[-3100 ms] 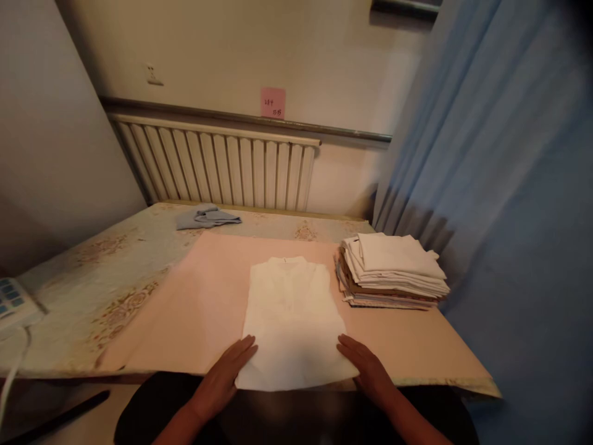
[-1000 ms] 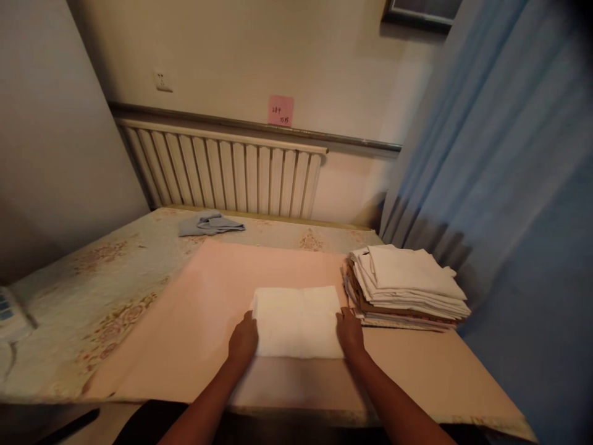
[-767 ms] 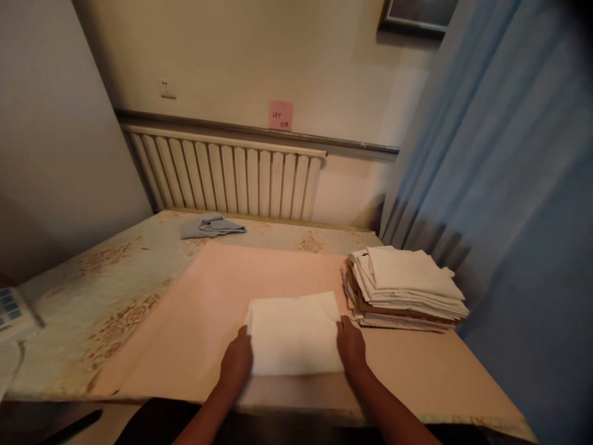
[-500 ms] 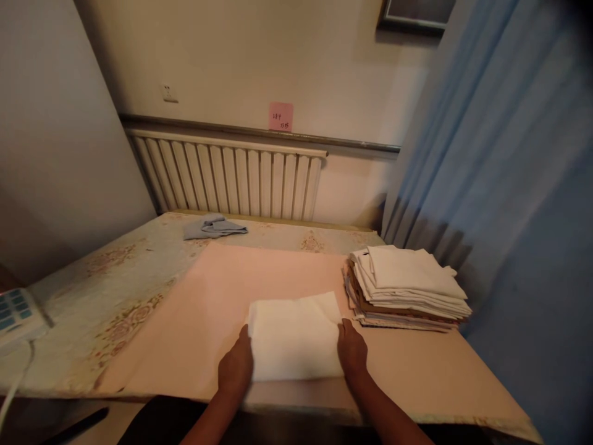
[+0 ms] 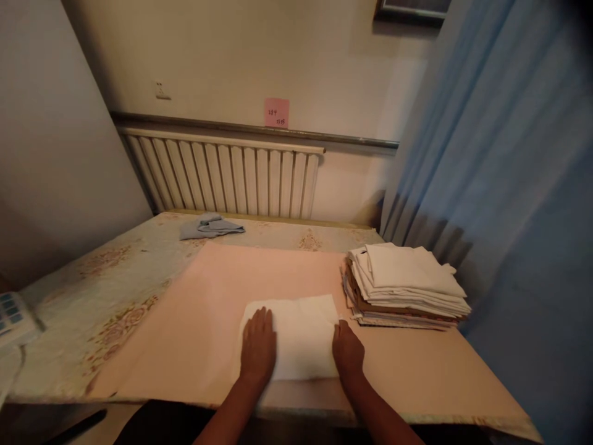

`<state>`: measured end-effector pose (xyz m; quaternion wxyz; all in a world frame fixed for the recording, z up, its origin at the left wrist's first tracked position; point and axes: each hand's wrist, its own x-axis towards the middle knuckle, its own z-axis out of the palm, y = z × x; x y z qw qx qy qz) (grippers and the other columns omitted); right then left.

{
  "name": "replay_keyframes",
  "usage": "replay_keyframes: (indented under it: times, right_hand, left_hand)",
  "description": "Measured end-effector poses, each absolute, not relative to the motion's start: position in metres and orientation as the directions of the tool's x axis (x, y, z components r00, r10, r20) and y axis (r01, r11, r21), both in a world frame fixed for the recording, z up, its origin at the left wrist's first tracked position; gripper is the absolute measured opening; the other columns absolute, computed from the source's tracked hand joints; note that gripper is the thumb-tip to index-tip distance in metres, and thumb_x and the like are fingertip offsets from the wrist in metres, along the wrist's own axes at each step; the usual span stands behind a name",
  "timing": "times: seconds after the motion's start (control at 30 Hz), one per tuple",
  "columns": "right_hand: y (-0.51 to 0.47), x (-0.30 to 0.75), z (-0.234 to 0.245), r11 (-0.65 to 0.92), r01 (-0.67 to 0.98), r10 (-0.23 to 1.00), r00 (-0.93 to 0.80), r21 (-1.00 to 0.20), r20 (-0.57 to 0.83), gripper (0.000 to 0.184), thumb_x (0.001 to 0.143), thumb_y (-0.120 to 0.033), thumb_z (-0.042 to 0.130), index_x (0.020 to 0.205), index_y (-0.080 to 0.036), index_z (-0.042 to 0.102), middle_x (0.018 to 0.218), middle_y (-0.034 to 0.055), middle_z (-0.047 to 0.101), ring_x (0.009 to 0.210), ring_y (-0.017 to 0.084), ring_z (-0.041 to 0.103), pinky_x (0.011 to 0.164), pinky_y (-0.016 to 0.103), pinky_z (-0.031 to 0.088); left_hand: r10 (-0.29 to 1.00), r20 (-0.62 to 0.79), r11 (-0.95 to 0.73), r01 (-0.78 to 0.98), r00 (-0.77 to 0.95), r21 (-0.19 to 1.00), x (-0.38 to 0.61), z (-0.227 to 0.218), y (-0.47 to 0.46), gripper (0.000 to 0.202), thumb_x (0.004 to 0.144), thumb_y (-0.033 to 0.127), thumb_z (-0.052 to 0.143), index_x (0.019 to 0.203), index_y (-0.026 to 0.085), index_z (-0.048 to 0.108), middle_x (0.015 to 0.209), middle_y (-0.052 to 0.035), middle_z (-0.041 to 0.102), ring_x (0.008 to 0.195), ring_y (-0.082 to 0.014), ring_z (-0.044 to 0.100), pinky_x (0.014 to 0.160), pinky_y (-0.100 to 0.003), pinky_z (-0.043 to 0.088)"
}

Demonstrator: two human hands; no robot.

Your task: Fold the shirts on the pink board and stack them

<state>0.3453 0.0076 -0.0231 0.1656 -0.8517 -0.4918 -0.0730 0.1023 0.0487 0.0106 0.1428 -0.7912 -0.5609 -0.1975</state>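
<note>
A folded white cloth [image 5: 303,337] lies on the pink sheet near the table's front edge. My left hand [image 5: 258,346] rests flat on its left part, fingers stretched out and pointing away from me. At the cloth's right edge, my right hand [image 5: 348,351] is closed with the fingers curled round the border. To the right stands a stack of folded cloths [image 5: 412,278], mostly white on top with brown and pinkish layers lower down.
A crumpled grey-blue cloth [image 5: 210,227] lies at the back left on the floral tablecloth [image 5: 111,321]. A white device with keys [image 5: 16,318] and a cable sits at the left edge. A blue curtain [image 5: 463,154] hangs on the right; a radiator [image 5: 231,176] is behind the table.
My left hand has moved from gripping the cloth's left edge to lying flat on top of it. The right hand stays at the right edge. The view has shifted slightly.
</note>
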Motion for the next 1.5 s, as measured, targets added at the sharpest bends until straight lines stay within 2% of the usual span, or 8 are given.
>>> replay_keyframes:
  times: [0.13,0.5,0.83,0.97,1.13,1.27,1.43,1.5]
  right_hand:
    - [0.009,0.347,-0.03,-0.439,0.872,0.804,0.489,-0.218,0.337,0.034,0.1,-0.028,0.032,0.113,-0.015,0.06,0.087,0.009,0.072,0.073,0.017,0.068,0.059,0.023,0.04]
    - [0.009,0.35,-0.036,-0.431,0.863,0.805,0.499,-0.262,0.32,0.034,0.1,-0.029,0.03,0.114,-0.016,0.059,0.086,0.0093,0.072,0.075,0.019,0.069,0.063,0.024,0.043]
    - [0.007,0.348,-0.031,-0.444,0.845,0.8,0.524,-0.299,0.291,0.035,0.1,-0.03,0.03,0.115,-0.015,0.059,0.089,0.0103,0.072,0.079,0.019,0.07,0.066,0.025,0.044]
    - [0.004,0.348,-0.03,-0.434,0.858,0.805,0.506,-0.275,0.311,0.036,0.1,-0.029,0.03,0.115,-0.015,0.059,0.092,0.0108,0.072,0.079,0.02,0.069,0.066,0.026,0.044]
    - [0.002,0.346,-0.029,-0.428,0.863,0.815,0.497,-0.268,0.299,0.036,0.099,-0.027,0.03,0.117,-0.013,0.059,0.096,0.0122,0.072,0.08,0.021,0.069,0.064,0.026,0.043]
    - [0.003,0.346,-0.024,-0.437,0.845,0.811,0.519,-0.31,0.271,0.037,0.098,-0.028,0.031,0.119,-0.014,0.057,0.093,0.0124,0.072,0.08,0.021,0.069,0.066,0.027,0.043]
    - [0.003,0.355,-0.011,-0.437,0.791,0.832,0.537,-0.428,0.143,0.034,0.094,-0.029,0.035,0.117,-0.019,0.059,0.095,0.0091,0.072,0.08,0.021,0.068,0.065,0.027,0.044]
    - [0.003,0.359,-0.007,-0.416,0.797,0.839,0.522,-0.437,0.155,0.035,0.092,-0.027,0.036,0.118,-0.019,0.058,0.1,0.0092,0.071,0.085,0.021,0.067,0.069,0.028,0.046]
  left_hand:
    - [0.774,0.438,-0.506,0.863,0.457,-0.006,0.139,-0.008,0.061,0.047,0.093,0.024,0.038,0.139,0.017,0.045,0.149,-0.01,0.042,0.139,-0.0263,0.033,0.112,-0.047,0.028]
    - [0.83,0.35,-0.489,0.868,0.434,0.086,0.135,-0.018,0.071,0.05,0.095,0.04,0.036,0.141,0.024,0.043,0.15,-0.0064,0.041,0.141,-0.0288,0.029,0.114,-0.054,0.022]
    - [0.873,0.317,-0.408,0.911,0.372,0.054,0.104,-0.016,0.068,0.051,0.096,0.041,0.033,0.143,0.021,0.042,0.152,-0.0059,0.037,0.141,-0.0295,0.028,0.114,-0.052,0.024]
    - [0.878,0.308,-0.4,0.915,0.367,0.048,0.093,-0.018,0.065,0.052,0.096,0.041,0.033,0.143,0.02,0.041,0.151,-0.0058,0.037,0.141,-0.0288,0.029,0.113,-0.05,0.026]
    - [0.868,0.344,-0.397,0.917,0.358,0.047,0.085,-0.023,0.062,0.051,0.095,0.041,0.035,0.142,0.023,0.042,0.15,-0.005,0.04,0.141,-0.0272,0.031,0.114,-0.049,0.026]
    - [0.856,0.374,-0.401,0.915,0.357,0.046,0.083,-0.027,0.06,0.05,0.095,0.04,0.035,0.142,0.022,0.043,0.149,-0.0053,0.042,0.14,-0.0269,0.033,0.113,-0.048,0.028]
    - [0.842,0.408,-0.407,0.912,0.354,0.05,0.082,-0.028,0.06,0.049,0.095,0.038,0.036,0.142,0.023,0.044,0.148,-0.0055,0.043,0.139,-0.0271,0.034,0.113,-0.048,0.029]
    - [0.836,0.42,-0.41,0.911,0.353,0.05,0.082,-0.028,0.06,0.049,0.095,0.037,0.036,0.141,0.023,0.044,0.148,-0.0054,0.044,0.139,-0.0273,0.035,0.113,-0.048,0.029]
